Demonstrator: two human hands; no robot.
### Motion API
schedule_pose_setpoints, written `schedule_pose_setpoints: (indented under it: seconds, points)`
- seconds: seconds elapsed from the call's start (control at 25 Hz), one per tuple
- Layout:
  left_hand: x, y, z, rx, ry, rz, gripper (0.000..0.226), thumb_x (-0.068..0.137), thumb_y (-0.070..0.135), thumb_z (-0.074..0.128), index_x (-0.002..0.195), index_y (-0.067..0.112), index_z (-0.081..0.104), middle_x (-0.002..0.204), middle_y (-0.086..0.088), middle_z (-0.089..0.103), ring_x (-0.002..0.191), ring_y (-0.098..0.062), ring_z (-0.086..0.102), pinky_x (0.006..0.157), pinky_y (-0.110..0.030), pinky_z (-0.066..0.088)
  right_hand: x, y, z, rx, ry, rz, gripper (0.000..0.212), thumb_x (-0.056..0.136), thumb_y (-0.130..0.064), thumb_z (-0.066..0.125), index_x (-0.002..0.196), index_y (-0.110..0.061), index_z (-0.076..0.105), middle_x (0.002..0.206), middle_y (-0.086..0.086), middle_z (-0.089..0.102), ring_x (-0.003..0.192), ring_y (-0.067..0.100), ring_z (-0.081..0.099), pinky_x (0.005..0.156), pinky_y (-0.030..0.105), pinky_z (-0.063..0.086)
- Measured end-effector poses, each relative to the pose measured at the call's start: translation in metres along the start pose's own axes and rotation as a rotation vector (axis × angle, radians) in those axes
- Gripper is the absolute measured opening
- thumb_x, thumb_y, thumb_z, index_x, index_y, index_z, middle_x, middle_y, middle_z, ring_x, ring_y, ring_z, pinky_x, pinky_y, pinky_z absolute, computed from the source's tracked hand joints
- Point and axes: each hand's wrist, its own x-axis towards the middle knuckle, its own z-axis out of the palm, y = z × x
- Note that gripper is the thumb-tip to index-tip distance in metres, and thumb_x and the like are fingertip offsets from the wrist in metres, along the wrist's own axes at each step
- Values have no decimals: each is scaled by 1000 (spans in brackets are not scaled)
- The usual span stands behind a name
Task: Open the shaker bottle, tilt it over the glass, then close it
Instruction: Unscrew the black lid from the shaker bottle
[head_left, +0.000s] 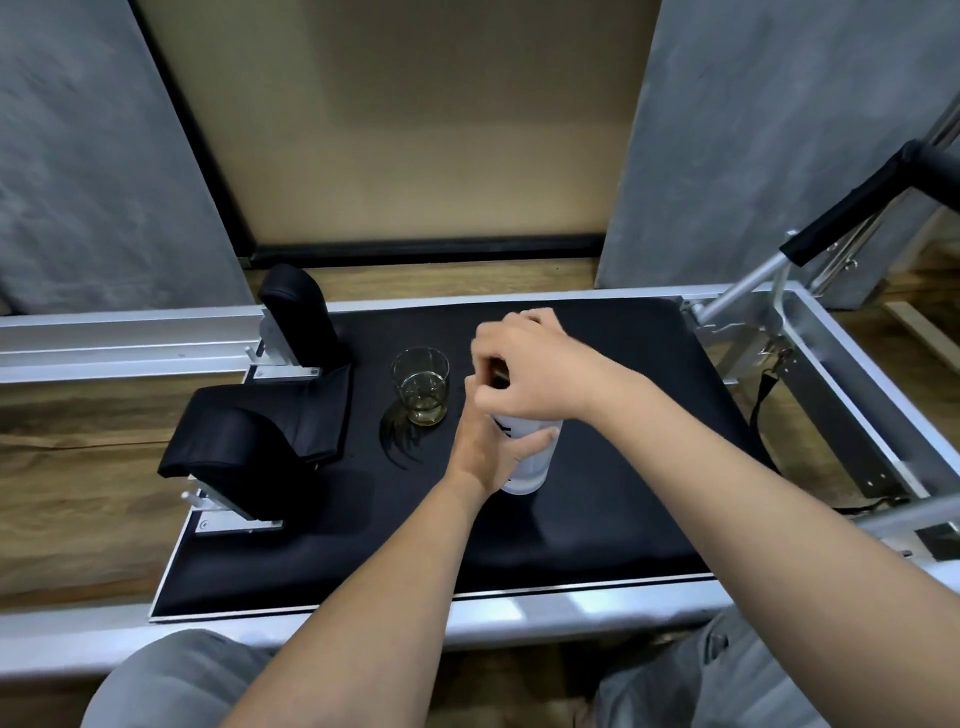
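A white shaker bottle (532, 462) with black lettering stands upright on the black padded platform (597, 530). My left hand (485, 441) wraps around its body from the left. My right hand (524, 366) sits on top of it, fingers curled around the lid, which is almost fully hidden. A short clear glass (422, 384) with a little yellowish liquid stands just left of the bottle, apart from both hands.
Two black shoulder rests (298, 317) (234, 457) rise at the platform's left end. Silver metal rails (104, 332) frame the platform. A padded bar (852, 208) angles up at the right. My grey-clad knees (171, 680) sit at the near edge.
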Motion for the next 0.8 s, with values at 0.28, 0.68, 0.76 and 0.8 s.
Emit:
schedule_pose_setpoints:
  seconds: [0.28,0.68,0.76,0.8]
  points:
    - [-3,8,6,-201,-67,22,116,28,65,102,128,36,52,147,-1,52,136,-30,55,105,-62,53,6,-9,2,-112,116,489,89,88,-86,38,143,-17,45,143,8,47,129,38,46,92,52,39]
    - [0,-6,-2,249,-22,215,101,66,21,95,148,33,37,146,8,54,137,-5,52,116,-45,48,2,-3,-7,237,37,89,45,66,-70,48,90,-36,66,117,-21,72,118,20,58,87,42,48]
    - [-1,-2,0,149,-38,220,93,80,1,86,144,42,34,151,11,44,127,16,51,105,-30,55,2,-1,-7,188,123,108,65,74,-83,48,122,-41,60,144,-16,57,130,25,47,101,51,42]
    - [-5,5,3,100,-38,205,89,85,-9,80,141,42,33,151,9,41,120,20,53,94,-21,58,3,-1,-9,62,123,157,82,76,-88,48,138,-35,51,151,-8,49,134,30,44,104,53,38]
